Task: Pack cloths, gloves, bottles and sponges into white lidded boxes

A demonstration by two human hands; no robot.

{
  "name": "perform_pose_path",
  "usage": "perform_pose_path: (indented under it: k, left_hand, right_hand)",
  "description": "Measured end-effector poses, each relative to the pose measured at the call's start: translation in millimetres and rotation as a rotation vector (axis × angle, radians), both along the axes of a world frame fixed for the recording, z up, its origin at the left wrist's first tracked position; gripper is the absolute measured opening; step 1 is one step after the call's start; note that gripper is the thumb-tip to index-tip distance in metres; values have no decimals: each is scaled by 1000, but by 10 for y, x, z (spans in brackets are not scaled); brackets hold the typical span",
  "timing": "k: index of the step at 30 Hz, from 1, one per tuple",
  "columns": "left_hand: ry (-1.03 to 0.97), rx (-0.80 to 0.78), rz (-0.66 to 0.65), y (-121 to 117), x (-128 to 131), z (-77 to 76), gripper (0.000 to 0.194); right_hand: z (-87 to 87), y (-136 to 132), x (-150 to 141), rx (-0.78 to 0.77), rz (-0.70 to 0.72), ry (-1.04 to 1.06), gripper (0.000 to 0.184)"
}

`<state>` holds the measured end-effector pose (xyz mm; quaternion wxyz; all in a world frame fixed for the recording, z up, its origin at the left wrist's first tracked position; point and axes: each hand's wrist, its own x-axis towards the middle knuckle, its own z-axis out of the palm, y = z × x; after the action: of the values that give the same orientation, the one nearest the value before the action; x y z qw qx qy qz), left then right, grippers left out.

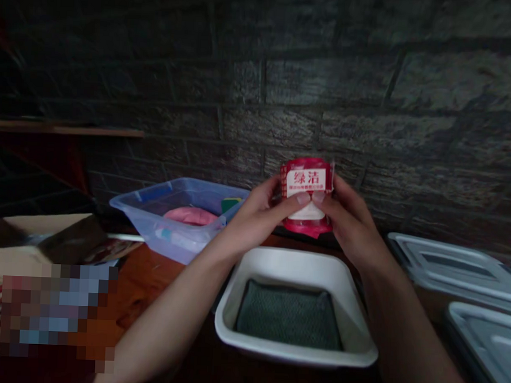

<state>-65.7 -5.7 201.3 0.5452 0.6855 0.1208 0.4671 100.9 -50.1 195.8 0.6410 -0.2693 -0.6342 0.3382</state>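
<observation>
Over on the left, an open cardboard box [69,237] could be seen near a translucent blue plastic bin [138,220] with a pink item [190,215] inside. Next along, a red plastic-wrapped packet [305,162] was gripped from both sides by the left hand [258,214] and the right hand [354,215], thumbs nearly meeting on its label, other fingers mostly hidden, above a white basin [294,354] where a dark green textured pad [288,314] was held. Grey plastic lids [455,265] were set far right.

Table [143,285]: reddish-brown wood; on it we see
Tub [294,354]: white, below our left hand [258,211] and right hand [351,215]
Basket [138,212]: bluish, left of our left hand
Box [73,240]: cardboard, farther left
</observation>
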Motion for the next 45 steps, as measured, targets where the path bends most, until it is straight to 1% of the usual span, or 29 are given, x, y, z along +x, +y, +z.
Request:
perform_pose_path:
  k: [3, 8, 13, 19, 22, 24, 29, 33, 35, 41, 45]
  left_hand:
    - [-27, 28, -10, 35, 25, -18, 48]
    - [-49, 41, 24, 54, 60, -40, 44]
    - [-56, 45, -2, 42, 58, -27, 42]
    - [-32, 37, -49, 59, 29, -14, 44]
    - [-16, 41, -57, 67, 14, -17, 47]
    - [0, 37, -39, 62, 6, -18, 49]
    - [29, -9, 5, 21, -15, -24, 52]
    - [42, -90, 11, 6, -26, -31, 53]
    - [46, -113, 22, 2, -28, -27, 53]
    - [49, -120, 60, -24, -40, 2, 48]
    - [12, -103, 37, -21, -53, -6, 46]
  right_hand:
    - [12, 22, -14, 24, -26, -8, 43]
    - [-9, 86, 9, 32, -100, -73, 45]
    - [-46, 120, 34, 70, -135, -123, 37]
    - [-9, 65, -6, 13, -144, -80, 40]
    - [-16, 62, -6, -3, -126, -55, 42]
    - [-41, 75, 9, -1, -101, -22, 44]
    - [-110, 120, 50, -25, -68, 9, 59]
    - [-141, 144, 68, -6, -127, -46, 58]
    - [-150, 144, 71, 14, -133, -64, 60]
    - [-154, 135, 77, 10, -76, -81, 62]
    - [-166, 149, 75, -11, -19, -10, 61]
